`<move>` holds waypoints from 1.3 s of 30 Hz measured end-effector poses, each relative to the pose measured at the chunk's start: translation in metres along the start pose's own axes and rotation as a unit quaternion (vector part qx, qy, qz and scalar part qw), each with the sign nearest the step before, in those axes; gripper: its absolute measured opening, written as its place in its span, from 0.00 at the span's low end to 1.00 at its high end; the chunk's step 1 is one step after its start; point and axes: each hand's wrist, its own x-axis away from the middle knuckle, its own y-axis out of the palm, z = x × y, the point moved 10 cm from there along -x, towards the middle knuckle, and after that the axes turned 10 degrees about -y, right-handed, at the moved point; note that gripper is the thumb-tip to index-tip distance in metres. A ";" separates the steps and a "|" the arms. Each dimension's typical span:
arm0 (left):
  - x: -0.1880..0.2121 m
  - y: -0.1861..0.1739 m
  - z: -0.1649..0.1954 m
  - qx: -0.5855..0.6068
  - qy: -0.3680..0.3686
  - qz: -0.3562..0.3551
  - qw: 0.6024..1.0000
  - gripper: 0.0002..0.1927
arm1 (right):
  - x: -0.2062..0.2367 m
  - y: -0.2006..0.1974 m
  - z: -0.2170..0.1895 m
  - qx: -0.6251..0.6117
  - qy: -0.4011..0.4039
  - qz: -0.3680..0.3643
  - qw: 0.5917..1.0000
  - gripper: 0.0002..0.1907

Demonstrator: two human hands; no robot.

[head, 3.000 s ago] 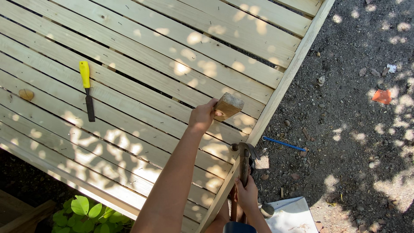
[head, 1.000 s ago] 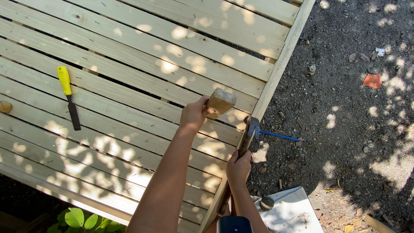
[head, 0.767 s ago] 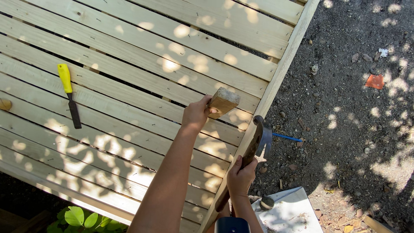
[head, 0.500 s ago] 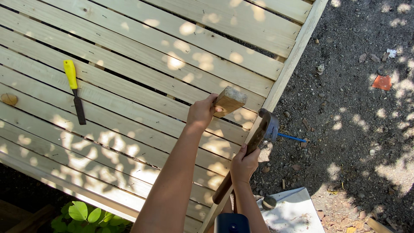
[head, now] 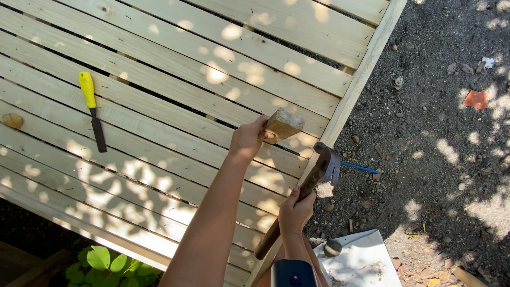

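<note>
Change: since half a second ago the hammer head sits a little lower beside the frame edge, and the wooden block stays pressed at the same slat.
Left hand: the left hand [head: 248,139] has its fingers wrapped around one end of a short wooden block [head: 283,125], pinching it against the deck slats.
Block place: it stands tilted on a slat just inside the pale edge board [head: 361,79], near the right rim of the slatted deck panel [head: 175,79].
Right hand: the right hand [head: 295,210] is clenched around the brown wooden handle of a claw hammer [head: 313,172], roughly halfway up the shaft.
Hammer place: its dark head hangs just outside the edge board, below and right of the block, not touching it; the handle slants down to the left across the frame edge.
Chisel: a yellow-handled chisel [head: 92,110] with a dark blade lies on the slats, well apart to the left.
Ground: a thin blue rod [head: 360,167] lies on the dark gravel just right of the hammer head; a small orange-red flat scrap [head: 475,99] lies far right.
Sheet: a white, flat rectangular sheet [head: 366,263] rests at the bottom edge, with a small round thing on its left corner; what it is I cannot tell.
Plants: green leaves [head: 103,260] show below the panel's lower-left edge.
</note>
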 end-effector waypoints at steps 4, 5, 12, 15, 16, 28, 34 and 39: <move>-0.001 -0.001 0.002 -0.008 0.021 0.013 1.000 0.18 | 0.012 -0.012 -0.020 -0.039 -0.087 0.049 0.994 0.20; -0.002 0.000 0.000 -0.004 0.013 0.008 1.000 0.18 | 0.005 -0.005 -0.025 0.020 -0.104 0.037 0.994 0.18; 0.001 0.002 -0.002 0.006 0.010 0.009 1.000 0.17 | -0.033 0.013 -0.019 -0.006 -0.030 -0.002 1.000 0.17; 0.000 0.004 -0.001 0.013 0.009 0.001 1.000 0.16 | -0.005 -0.011 -0.007 -0.079 0.024 -0.006 0.997 0.18; -0.001 0.004 0.000 0.016 0.012 0.000 1.000 0.16 | 0.003 -0.013 0.000 -0.095 0.058 -0.020 0.994 0.18; 0.001 0.002 0.003 -0.006 0.038 0.019 0.999 0.15 | -0.023 0.010 -0.013 0.010 0.030 -0.014 0.999 0.15; 0.000 0.004 -0.001 0.011 0.018 -0.004 1.000 0.16 | -0.002 0.002 -0.029 0.039 -0.059 0.006 0.997 0.21; 0.007 0.001 0.000 0.035 0.027 -0.003 0.999 0.16 | -0.023 0.026 -0.004 0.043 0.038 0.008 0.998 0.17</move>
